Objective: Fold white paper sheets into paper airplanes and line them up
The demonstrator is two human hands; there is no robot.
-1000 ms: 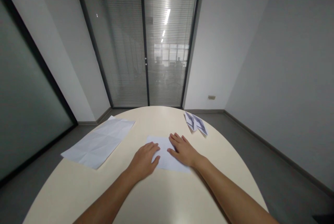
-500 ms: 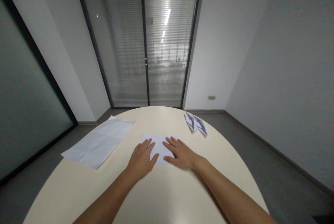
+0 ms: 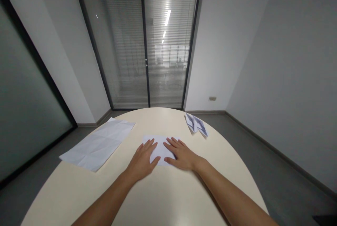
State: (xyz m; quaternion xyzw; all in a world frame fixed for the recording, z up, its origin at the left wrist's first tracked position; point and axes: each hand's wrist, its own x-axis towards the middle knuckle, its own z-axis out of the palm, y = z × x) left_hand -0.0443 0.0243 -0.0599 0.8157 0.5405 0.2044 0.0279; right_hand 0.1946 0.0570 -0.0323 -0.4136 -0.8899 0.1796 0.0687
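Observation:
A small folded white paper [image 3: 158, 146] lies flat on the cream round table [image 3: 163, 198], near its middle. My left hand [image 3: 141, 160] rests palm down on the paper's left part, fingers spread. My right hand [image 3: 181, 155] presses flat on its right part, fingers pointing up and left. The two hands lie close together, with a strip of paper showing between them. Neither hand grips anything.
A large creased white sheet [image 3: 97, 143] lies at the table's left edge, partly overhanging. Two folded printed papers [image 3: 196, 125] sit at the far right rim. Beyond the table are grey floor, glass doors with blinds and plain walls.
The paper looks shorter than one second ago, its near part no longer showing. Both hands slid closer together and a little farther up the table. Little differs in the last half second.

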